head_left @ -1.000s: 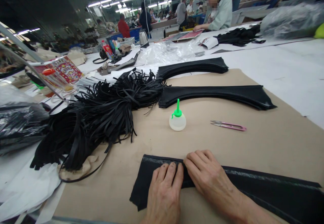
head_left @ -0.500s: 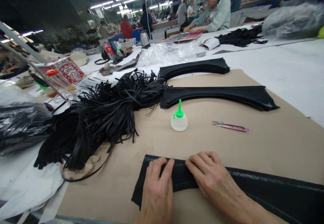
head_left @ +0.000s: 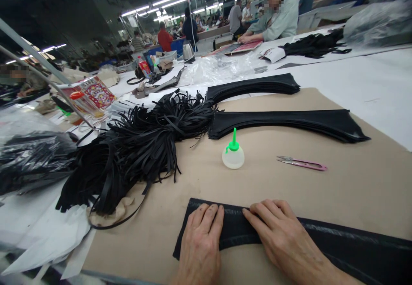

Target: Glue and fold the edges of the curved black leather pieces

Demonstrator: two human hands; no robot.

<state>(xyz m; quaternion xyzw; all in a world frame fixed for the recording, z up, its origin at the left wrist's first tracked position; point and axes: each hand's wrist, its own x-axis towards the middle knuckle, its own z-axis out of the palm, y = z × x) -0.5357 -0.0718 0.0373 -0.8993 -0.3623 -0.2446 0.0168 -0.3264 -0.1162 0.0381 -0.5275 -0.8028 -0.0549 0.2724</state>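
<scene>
At the near side of the brown sheet (head_left: 254, 184), the black panel (head_left: 236, 229) is best held smooth under the flat left hand (head_left: 201, 240) and bent-fingered right hand (head_left: 283, 231), whose pinch cannot be confirmed, with even pressure applied.

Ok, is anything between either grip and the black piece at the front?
Nothing visible: the left grip and right grip both rest directly on the black piece. The green-topped bottle and pink-handled snips sit beyond it, clear of both.
</scene>
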